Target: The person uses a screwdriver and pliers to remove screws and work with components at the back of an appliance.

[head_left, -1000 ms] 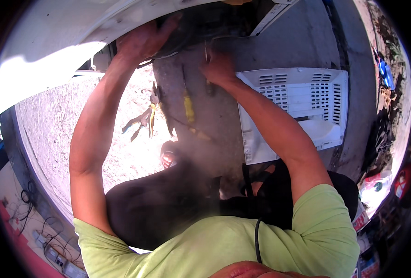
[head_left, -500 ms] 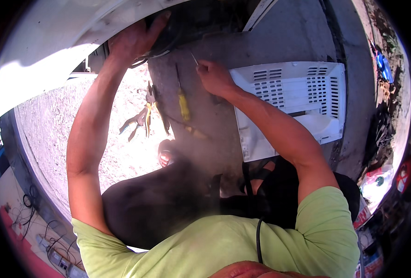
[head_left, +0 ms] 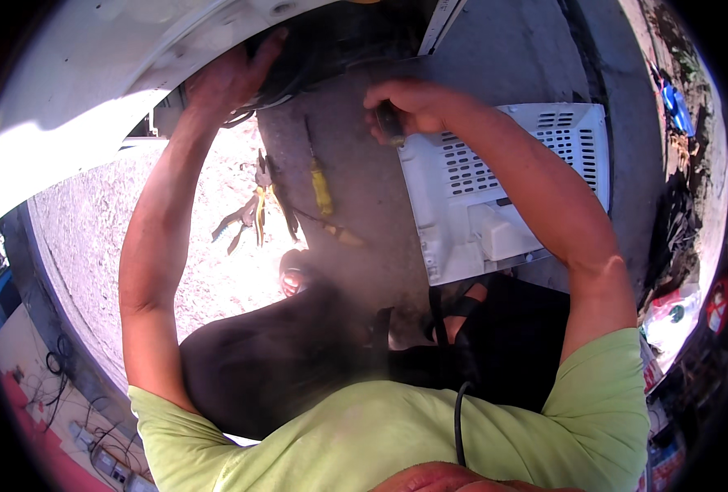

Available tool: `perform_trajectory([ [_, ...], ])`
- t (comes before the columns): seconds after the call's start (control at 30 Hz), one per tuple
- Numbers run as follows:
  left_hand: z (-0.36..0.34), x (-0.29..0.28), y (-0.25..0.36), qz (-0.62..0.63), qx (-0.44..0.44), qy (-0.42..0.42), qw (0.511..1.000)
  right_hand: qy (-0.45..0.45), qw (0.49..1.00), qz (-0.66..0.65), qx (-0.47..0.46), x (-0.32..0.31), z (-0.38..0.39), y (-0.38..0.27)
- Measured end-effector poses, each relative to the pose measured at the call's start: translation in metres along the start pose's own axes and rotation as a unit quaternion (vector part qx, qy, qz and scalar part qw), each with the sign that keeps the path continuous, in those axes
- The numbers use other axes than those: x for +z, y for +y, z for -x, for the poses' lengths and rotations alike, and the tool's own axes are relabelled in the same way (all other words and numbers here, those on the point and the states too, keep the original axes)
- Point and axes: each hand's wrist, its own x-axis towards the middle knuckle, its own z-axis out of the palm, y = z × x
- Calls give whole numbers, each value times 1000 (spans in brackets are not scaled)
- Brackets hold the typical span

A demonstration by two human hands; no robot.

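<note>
My left hand [head_left: 231, 80] reaches under the edge of a white appliance body [head_left: 126, 57], beside a dark rounded part [head_left: 294, 70] with cables. Its thumb is stretched apart; the other fingers are partly hidden by the white edge and shade. In my right hand [head_left: 413, 107] is a screwdriver with a dark handle [head_left: 390, 123], fingers wrapped round it; its shaft is hard to make out against the dark opening. Below and between my hands lie a yellow-handled screwdriver [head_left: 320, 189] and pliers with yellow and dark handles [head_left: 261, 197].
A white vented plastic panel [head_left: 462, 221] lies on the concrete under my right forearm. My sandalled feet are near the tools. Bright sun falls on the pale ground [head_left: 93, 197] at left. Cables lie at far left; a blue object [head_left: 677, 111] and litter line the right.
My right hand has turned and moved slightly right and up, so the tool's dark handle now shows and its shaft no longer does. My left hand stays at nearly the same place.
</note>
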Motion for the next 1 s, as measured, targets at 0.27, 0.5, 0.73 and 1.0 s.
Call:
perform_trajectory([
  [0.27, -1, 6, -5, 54, -10, -19, 998, 114, 946, 297, -67, -10, 26, -6],
  [0.5, -2, 4, -2, 17, -16, 15, 1000, 134, 870, 428, -205, -61, 0, -11],
  [0.73, -6, 0, -1, 74, 5, 9, 997, 299, 643, 586, -391, -45, -9, 2],
  [1.0, -2, 1, -3, 81, -25, -17, 996, 264, 745, 548, -273, -17, -25, -13],
])
